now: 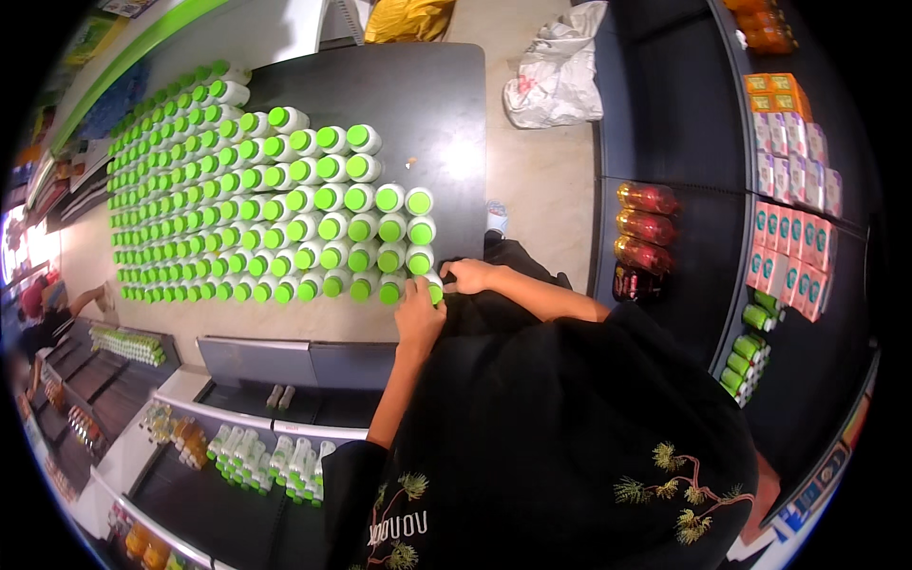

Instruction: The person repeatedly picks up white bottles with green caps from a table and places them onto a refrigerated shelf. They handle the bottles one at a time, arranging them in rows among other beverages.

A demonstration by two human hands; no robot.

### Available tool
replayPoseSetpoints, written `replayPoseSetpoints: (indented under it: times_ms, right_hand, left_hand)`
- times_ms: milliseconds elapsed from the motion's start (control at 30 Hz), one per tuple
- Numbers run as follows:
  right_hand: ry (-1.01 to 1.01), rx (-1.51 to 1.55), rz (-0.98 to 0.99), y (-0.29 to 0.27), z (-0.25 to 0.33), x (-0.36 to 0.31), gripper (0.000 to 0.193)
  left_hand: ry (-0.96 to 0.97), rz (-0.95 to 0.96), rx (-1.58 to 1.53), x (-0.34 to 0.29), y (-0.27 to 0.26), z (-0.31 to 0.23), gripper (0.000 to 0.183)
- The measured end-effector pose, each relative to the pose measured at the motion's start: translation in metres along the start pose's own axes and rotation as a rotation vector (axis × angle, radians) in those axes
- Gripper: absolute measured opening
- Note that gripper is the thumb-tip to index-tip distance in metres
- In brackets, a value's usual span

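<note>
Many white bottles with bright green caps [332,225] stand upright in close rows on a dark grey table [427,104]. At the near right corner of the block, my left hand [418,312] is closed around a green-capped bottle [435,291], its fingers over the side and top. My right hand [469,275] is just to the right of that bottle, by the table's edge and my black shirt. Its fingers are curled in, and whatever they may hold is hidden.
Dark shelving [665,114] runs along the right, with red bottles [648,226] and pink cartons [788,256]. A white sack [556,71] lies on the floor beyond the table. Lower left, shelves hold more green-capped bottles [242,456]. Another person [43,309] is at far left.
</note>
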State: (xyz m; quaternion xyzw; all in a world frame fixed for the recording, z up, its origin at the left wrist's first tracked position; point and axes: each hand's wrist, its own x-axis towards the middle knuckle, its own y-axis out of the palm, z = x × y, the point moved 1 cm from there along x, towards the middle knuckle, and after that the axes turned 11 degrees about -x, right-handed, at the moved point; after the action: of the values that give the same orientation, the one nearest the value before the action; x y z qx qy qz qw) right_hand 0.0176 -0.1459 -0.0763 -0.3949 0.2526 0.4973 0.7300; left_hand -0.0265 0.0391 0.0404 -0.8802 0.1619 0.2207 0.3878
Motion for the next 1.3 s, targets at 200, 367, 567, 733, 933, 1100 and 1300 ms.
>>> replayPoseSetpoints:
  times_ms: [200,367,567,733,933,1100,1300]
  right_hand:
    - [-0.096,0.014,0.013,0.002,0.002,0.018,0.059]
    - [-0.128,0.099,-0.110,0.000,-0.025,0.035,0.045]
    - [-0.167,0.335,-0.210,-0.015,-0.051,0.052,0.035]
    - [-0.176,0.429,-0.320,-0.036,-0.058,0.035,0.037]
    - [-0.245,0.649,-0.338,-0.090,-0.054,0.026,0.059]
    - [-0.413,0.490,-0.461,-0.125,-0.027,0.030,0.082]
    - [-0.427,0.387,-0.431,-0.126,-0.017,0.068,0.086]
  left_hand:
    - [-0.054,-0.110,0.108,-0.005,-0.005,0.001,0.047]
    - [-0.147,-0.114,0.208,-0.003,0.000,-0.013,0.051]
    - [-0.214,-0.137,0.227,-0.002,0.001,-0.024,0.057]
    - [-0.203,-0.164,0.185,-0.003,0.008,-0.022,0.051]
    - [-0.024,-0.147,0.172,0.005,-0.002,-0.003,0.049]
    - [-0.038,-0.128,0.145,-0.006,0.008,0.017,0.060]
    - [-0.152,0.010,0.068,-0.006,-0.006,0.008,0.074]
